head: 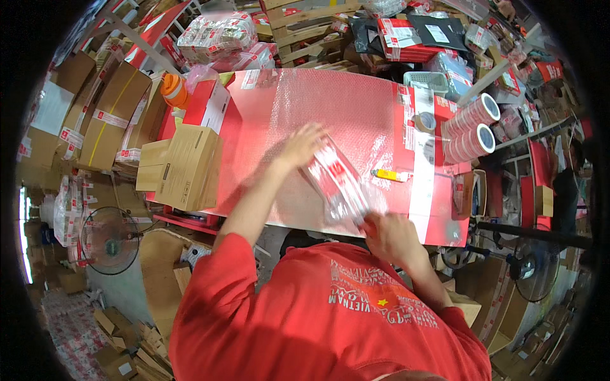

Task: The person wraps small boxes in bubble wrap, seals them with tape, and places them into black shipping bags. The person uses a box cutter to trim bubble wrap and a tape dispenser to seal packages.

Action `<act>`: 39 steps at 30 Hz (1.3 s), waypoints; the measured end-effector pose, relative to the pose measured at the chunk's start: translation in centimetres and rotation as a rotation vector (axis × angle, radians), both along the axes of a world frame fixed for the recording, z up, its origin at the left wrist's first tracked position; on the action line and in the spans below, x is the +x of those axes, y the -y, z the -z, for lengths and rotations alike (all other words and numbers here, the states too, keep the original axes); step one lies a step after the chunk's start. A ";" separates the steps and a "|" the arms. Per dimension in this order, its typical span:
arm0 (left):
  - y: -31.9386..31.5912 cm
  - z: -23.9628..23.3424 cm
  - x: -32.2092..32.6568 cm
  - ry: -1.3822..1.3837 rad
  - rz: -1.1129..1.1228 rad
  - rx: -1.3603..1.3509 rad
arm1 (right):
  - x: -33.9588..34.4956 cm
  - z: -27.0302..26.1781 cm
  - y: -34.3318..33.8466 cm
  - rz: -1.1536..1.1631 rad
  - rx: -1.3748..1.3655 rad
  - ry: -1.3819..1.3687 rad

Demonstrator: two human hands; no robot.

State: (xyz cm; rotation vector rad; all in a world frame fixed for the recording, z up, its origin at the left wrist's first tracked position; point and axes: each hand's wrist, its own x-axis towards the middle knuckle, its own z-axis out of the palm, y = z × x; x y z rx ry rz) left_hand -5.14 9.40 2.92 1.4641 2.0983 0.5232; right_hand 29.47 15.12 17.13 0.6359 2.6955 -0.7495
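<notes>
A flat parcel (337,177) in clear plastic wrap, with a band of red and white printed tape, lies slanted on the bubble wrap that covers the red table (252,138). My left hand (305,145) rests on its far end, fingers spread. At the near corner, by the table's front edge, my right hand (388,235) is closed on the edge of the parcel's wrapping; blur hides the fingertips. A yellow utility knife (390,175) lies to the right of the parcel.
Cardboard boxes (186,166) and an orange container (175,90) stand at the left. Printed tape rolls (469,143) and a smaller tape roll (425,122) are at the right, near a pale basket (425,83). Fans (110,240) stand on both sides; wrapped parcels (219,35) lie beyond the table.
</notes>
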 end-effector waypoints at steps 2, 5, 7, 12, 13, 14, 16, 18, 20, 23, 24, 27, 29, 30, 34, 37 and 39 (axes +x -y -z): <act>-1.4 -2.7 -3.1 -0.193 -0.027 -0.172 | -3.3 0.1 -0.2 0.018 0.085 -0.209; -1.8 -5.8 -4.8 -0.074 0.019 -0.065 | -9.8 1.6 -0.4 0.070 0.229 -0.299; -1.2 -7.1 -4.3 0.628 0.222 0.349 | -11.3 2.0 -0.5 0.054 0.267 -0.486; 0.1 -8.1 -1.9 -0.312 0.090 0.115 | -9.8 1.4 -0.5 -0.035 0.158 -0.211; 0.0 -8.1 -1.8 -0.442 0.086 0.074 | -10.1 1.7 -0.4 -0.066 0.123 -0.227; -0.3 -8.0 -1.5 -0.641 0.071 -0.011 | -10.9 2.3 -0.2 -0.063 0.120 -0.177; -1.5 -7.6 -1.1 -0.712 0.050 -0.046 | -14.7 4.9 0.3 -0.100 0.187 0.038; -2.7 -7.0 -0.4 -0.886 -0.046 -0.075 | -16.9 9.2 0.3 -0.265 0.225 0.265; -3.6 -7.1 0.2 -1.042 -0.145 -0.066 | -16.6 13.4 0.5 -0.470 0.156 0.328; -3.3 -8.0 0.5 -0.910 -0.263 -0.073 | -11.1 16.1 -0.4 -0.320 -0.017 0.254; -2.9 -8.5 0.4 -0.892 -0.288 -0.023 | -9.0 15.2 -0.9 -0.296 -0.013 0.267; -0.3 -10.2 -0.4 -0.639 -0.134 0.308 | -3.5 7.7 -3.1 -0.204 0.054 0.259; 2.3 -9.9 0.1 -0.481 -0.119 0.350 | 0.1 1.0 -4.5 0.087 -0.227 0.121; 3.9 -9.4 0.7 -0.397 -0.124 0.356 | 1.7 -1.9 -4.5 0.083 -0.138 -0.083; 8.6 -4.7 5.5 -0.226 -0.397 0.469 | 3.2 -5.6 -1.9 0.163 -0.034 -0.703; 10.2 -0.8 11.5 0.968 -0.374 0.211 | 2.1 -1.9 0.5 0.005 0.004 -0.455; 10.2 0.4 14.1 1.091 -0.375 -0.010 | 1.6 0.9 1.1 -0.073 0.081 -0.358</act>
